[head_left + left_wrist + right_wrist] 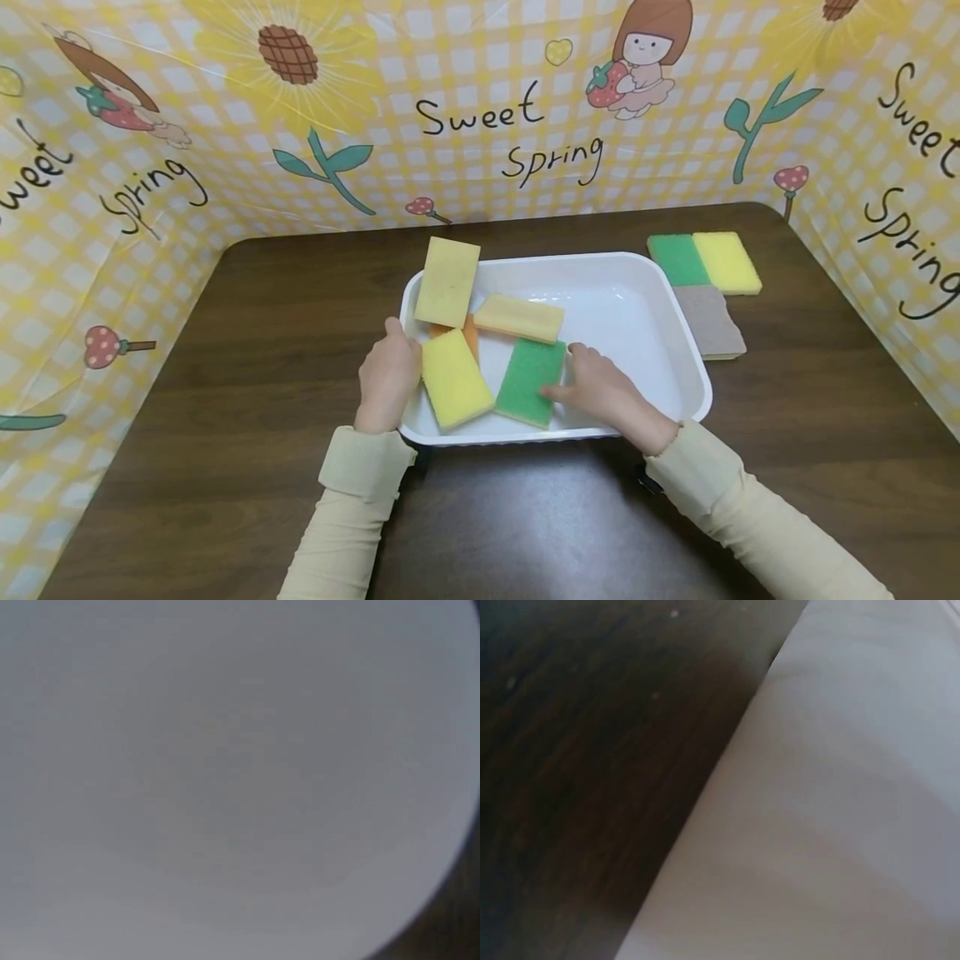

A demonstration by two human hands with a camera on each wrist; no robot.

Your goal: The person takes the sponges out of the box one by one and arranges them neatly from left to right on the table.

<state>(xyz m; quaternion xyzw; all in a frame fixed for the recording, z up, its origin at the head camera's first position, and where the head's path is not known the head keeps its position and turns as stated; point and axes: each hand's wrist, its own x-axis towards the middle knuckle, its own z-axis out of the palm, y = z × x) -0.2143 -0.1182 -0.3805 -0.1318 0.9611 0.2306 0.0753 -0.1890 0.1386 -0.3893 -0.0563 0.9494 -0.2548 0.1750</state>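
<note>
A white tray [626,333] holds several flat sponges. At its left side my left hand [388,379] grips the rim, its fingertips hidden. Right beside that hand, a yellow sponge [456,379] leans in the tray. My right hand [603,387] holds a green-faced sponge [532,379] by its right side, thumb on the green face, fingers partly out of sight. Behind them lie a pale yellow sponge [519,318] and another [448,283] propped over the back-left rim. Part of an orange piece [471,337] shows beneath.
On the brown table [285,333], right of the tray, are a green and yellow sponge [727,262] and a greyish sponge [712,323] touching the tray's side. Patterned cloth [480,75] walls the back and sides. The left wrist view shows a blurred white surface; the right, a sleeve [802,810].
</note>
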